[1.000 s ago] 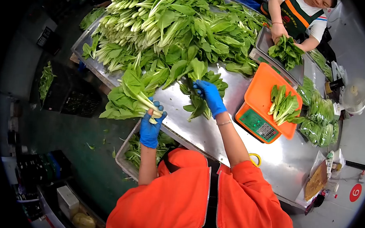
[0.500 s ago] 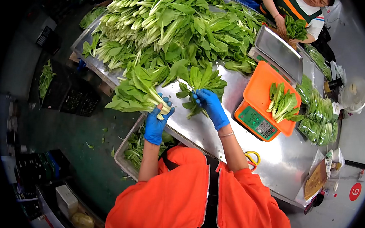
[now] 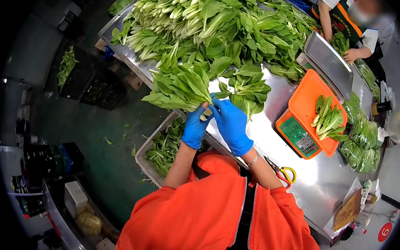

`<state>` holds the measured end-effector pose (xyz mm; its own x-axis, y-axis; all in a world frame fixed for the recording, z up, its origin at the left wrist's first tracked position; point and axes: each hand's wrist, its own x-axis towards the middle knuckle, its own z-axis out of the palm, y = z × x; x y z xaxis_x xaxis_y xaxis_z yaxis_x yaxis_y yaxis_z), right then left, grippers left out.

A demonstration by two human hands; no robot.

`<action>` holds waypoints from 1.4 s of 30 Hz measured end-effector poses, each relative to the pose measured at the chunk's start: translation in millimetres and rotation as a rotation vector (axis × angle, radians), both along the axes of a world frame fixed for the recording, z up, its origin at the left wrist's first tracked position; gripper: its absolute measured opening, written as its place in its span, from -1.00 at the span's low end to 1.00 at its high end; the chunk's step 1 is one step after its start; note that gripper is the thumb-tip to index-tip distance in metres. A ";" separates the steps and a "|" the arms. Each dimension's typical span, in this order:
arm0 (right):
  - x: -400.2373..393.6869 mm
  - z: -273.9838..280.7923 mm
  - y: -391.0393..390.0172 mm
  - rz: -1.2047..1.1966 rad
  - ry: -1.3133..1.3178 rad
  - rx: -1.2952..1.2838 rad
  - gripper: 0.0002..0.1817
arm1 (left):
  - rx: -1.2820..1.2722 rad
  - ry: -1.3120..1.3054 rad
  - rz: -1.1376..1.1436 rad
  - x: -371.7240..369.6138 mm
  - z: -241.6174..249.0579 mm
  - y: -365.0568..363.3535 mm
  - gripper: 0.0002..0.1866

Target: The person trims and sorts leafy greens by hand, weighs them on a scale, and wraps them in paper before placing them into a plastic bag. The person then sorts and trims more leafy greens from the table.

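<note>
A bunch of leafy greens [image 3: 177, 90] is in my blue-gloved left hand [image 3: 194, 127], its leaves spreading up and to the left. My right hand [image 3: 232, 128], gloved in blue too, is against the stem end of that bunch. Its fingers are closed there and partly hide the stems, with the two hands touching or nearly so. Just beyond the right hand, another small clump of greens [image 3: 249, 87] lies on the metal table [image 3: 262, 146]. A large heap of greens [image 3: 214, 24] covers the far part of the table.
An orange scale [image 3: 303, 101] with greens on its pan stands to the right, a second scale [image 3: 330, 64] behind it. Scissors [image 3: 285, 174] lie near the front edge. A bin of greens [image 3: 142, 153] is below left. A co-worker [image 3: 341, 21] handles greens at far right.
My right hand has moved left from the small clump to the stems of the bunch in my left hand. The view has shifted. The co-worker's hands have lowered with their greens.
</note>
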<state>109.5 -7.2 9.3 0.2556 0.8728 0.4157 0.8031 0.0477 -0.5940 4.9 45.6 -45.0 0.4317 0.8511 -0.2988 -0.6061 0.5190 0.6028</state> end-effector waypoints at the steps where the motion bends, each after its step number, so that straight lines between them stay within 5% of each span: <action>1: -2.0 1.0 -0.1 -0.006 -0.002 0.010 -0.88 | -0.028 -0.028 -0.002 -3.1 -2.2 1.1 -0.62; 5: -5.7 3.3 -1.3 0.010 0.048 0.022 -0.88 | -0.049 -0.102 -0.041 -7.3 -4.4 2.8 -0.62; 14: -4.8 -19.1 0.2 0.083 0.638 0.062 -0.86 | -0.016 -0.265 0.004 -7.5 1.4 4.2 -0.55; 16: -2.0 -16.3 1.6 0.071 1.399 -0.042 -0.83 | -0.078 -0.348 -0.073 -11.2 0.9 9.2 -0.54; 22: 15.3 -21.7 -3.2 0.064 1.433 -0.025 -0.79 | -0.030 -0.327 0.045 -25.0 0.7 22.9 -0.54; 24: 20.8 -43.2 -12.4 0.209 1.166 -0.287 -0.79 | -0.108 -0.513 0.052 -33.8 4.2 28.2 -0.52; 25: 20.2 -50.5 -19.6 0.235 0.912 -0.505 -0.79 | -0.097 -0.526 0.039 -38.3 2.3 29.6 -0.51; 26: 22.8 -62.1 -26.6 0.331 0.245 -0.614 -0.77 | -0.094 -0.527 0.044 -42.0 0.6 30.4 -0.51; 28: 15.3 -54.2 -34.3 0.312 -0.034 -0.683 -0.74 | -0.031 -0.509 -0.044 -47.5 -3.8 29.4 -0.50; 30: 8.4 -30.3 -25.3 0.185 0.199 -0.498 -0.72 | -0.006 -0.454 -0.087 -46.6 -5.8 27.7 -0.48; 32: 6.5 -1.5 -14.2 0.089 0.530 -0.140 -0.65 | 0.100 -0.116 -0.153 -37.1 7.4 17.8 -0.46; 34: 7.6 1.9 0.0 0.049 0.305 0.154 -0.65 | 0.174 -0.006 -0.185 -24.9 14.2 8.2 -0.48; 38: 15.3 -16.1 6.0 0.097 0.142 0.086 -0.66 | 0.205 0.144 -0.140 -12.3 5.4 -3.6 -0.55; 40: 29.3 -15.5 11.8 0.195 0.767 -0.217 -0.68 | 0.063 0.024 -0.267 -22.9 -3.2 1.8 -0.57; 42: 52.6 -37.5 32.1 -0.146 0.409 -0.255 -0.57 | 0.065 0.003 -0.268 -23.5 -6.7 4.5 -0.57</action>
<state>162.1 24.8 -28.1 0.4797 0.8768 0.0340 0.4899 -0.2355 -0.8393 -18.7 50.1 -51.7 0.6432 0.7241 -0.2487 -0.4503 0.6205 0.6420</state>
